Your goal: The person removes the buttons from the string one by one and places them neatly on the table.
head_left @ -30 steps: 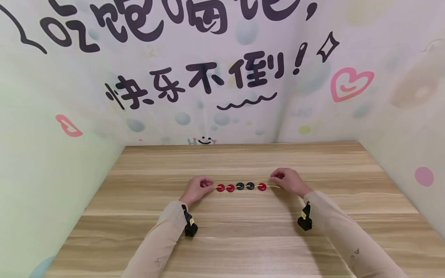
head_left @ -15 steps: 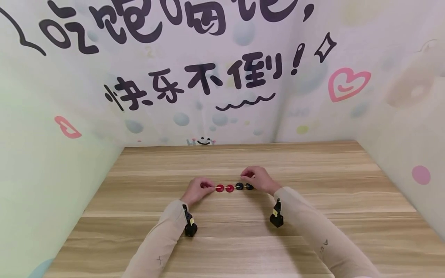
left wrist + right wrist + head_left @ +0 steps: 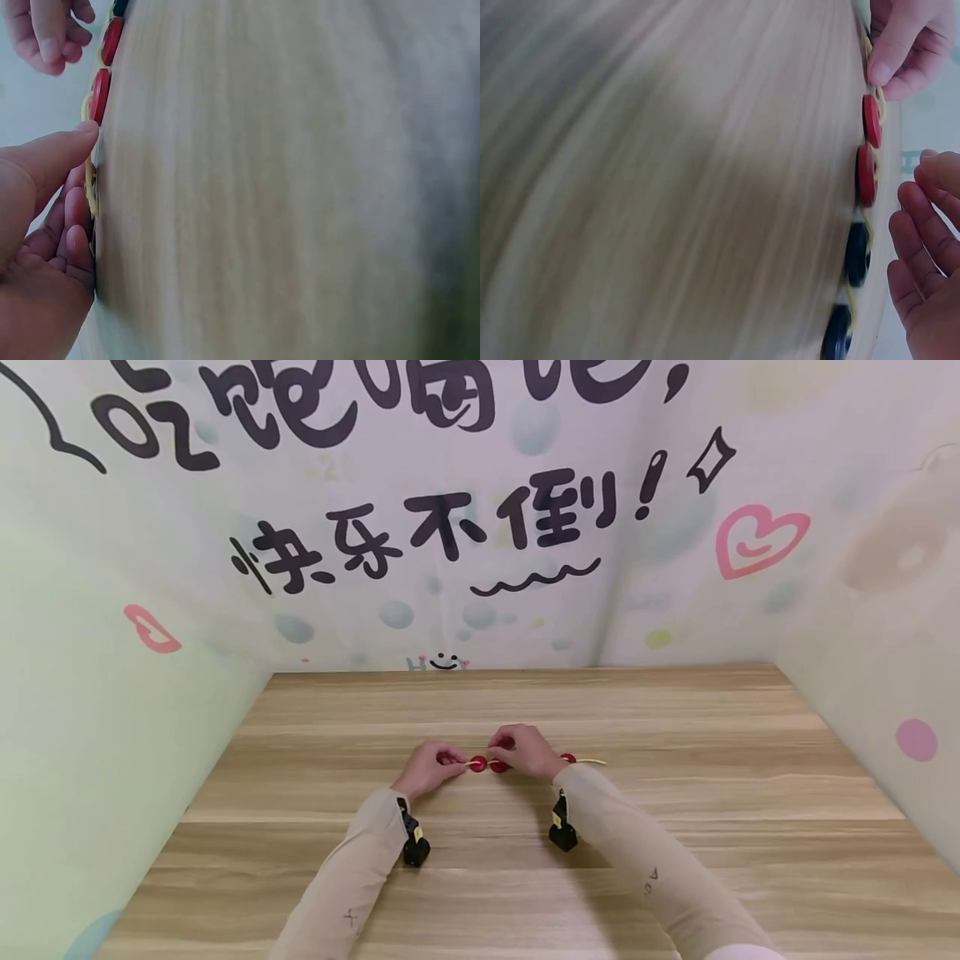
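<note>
A yellow cord (image 3: 594, 762) threaded through red and dark blue button-like discs lies in a line across the wooden table. My left hand (image 3: 431, 768) pinches the cord at its left end, beside the first red disc (image 3: 478, 764). My right hand (image 3: 522, 750) is over the middle of the string with loosely curved fingers and nothing in them. It hides the dark discs in the head view. From the right wrist, a second red disc (image 3: 866, 176) and a dark blue disc (image 3: 857, 255) appear close to its fingertips. Another red disc (image 3: 568, 758) shows past my right wrist.
The wooden table (image 3: 300, 852) meets a white printed wall (image 3: 360, 635) at the back, with pale side walls left and right. A small black camera sits on each wrist, the left camera (image 3: 416, 843) and the right camera (image 3: 562, 832).
My right hand has moved left along the string, from the cord's right end to the discs nearer my left hand. The left hand has stayed in place on the cord.
</note>
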`<state>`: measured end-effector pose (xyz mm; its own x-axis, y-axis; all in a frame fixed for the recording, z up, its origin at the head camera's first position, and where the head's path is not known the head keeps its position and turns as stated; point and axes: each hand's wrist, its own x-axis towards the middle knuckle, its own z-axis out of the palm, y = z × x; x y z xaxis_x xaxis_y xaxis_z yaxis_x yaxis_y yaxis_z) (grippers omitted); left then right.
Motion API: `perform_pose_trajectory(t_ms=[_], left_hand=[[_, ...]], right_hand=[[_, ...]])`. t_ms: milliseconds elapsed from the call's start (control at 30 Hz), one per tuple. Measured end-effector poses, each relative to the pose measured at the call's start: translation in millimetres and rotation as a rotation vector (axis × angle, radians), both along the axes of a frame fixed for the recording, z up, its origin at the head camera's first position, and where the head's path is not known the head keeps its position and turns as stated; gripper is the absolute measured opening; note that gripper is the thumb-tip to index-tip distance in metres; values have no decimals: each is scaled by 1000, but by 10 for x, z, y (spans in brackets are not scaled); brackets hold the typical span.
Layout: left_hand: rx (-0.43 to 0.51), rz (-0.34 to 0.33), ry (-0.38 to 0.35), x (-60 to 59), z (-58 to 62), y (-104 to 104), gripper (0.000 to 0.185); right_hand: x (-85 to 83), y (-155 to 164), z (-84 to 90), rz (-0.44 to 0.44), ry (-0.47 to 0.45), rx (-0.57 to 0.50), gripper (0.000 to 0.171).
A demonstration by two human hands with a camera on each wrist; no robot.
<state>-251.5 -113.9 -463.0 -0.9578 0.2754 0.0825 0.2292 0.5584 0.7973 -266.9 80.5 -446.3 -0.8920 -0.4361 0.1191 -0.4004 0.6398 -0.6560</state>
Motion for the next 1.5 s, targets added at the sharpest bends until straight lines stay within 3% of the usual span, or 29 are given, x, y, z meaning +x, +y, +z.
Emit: perform_pose_trajectory(t_ms=[300, 500, 633, 967, 1233, 1500], left_hand=[[-2, 3, 3, 5, 0, -16, 6], [-1, 36, -29, 3, 17, 5, 8], [2, 23, -28, 9, 41, 25, 9], [54, 28, -61, -5, 98, 49, 9], [77, 42, -32, -27, 112, 97, 10], [120, 61, -20, -23, 87, 113, 10]], right_hand=[[-9, -96, -49, 28, -12, 3, 6], [-2, -116, -73, 18, -70, 31, 6], [3, -124, -71, 19, -97, 39, 7], [-4, -116, -90, 36, -116, 10, 9], [-8, -128, -98, 27, -96, 17, 9], [-7, -126, -109, 25, 0, 19, 6]])
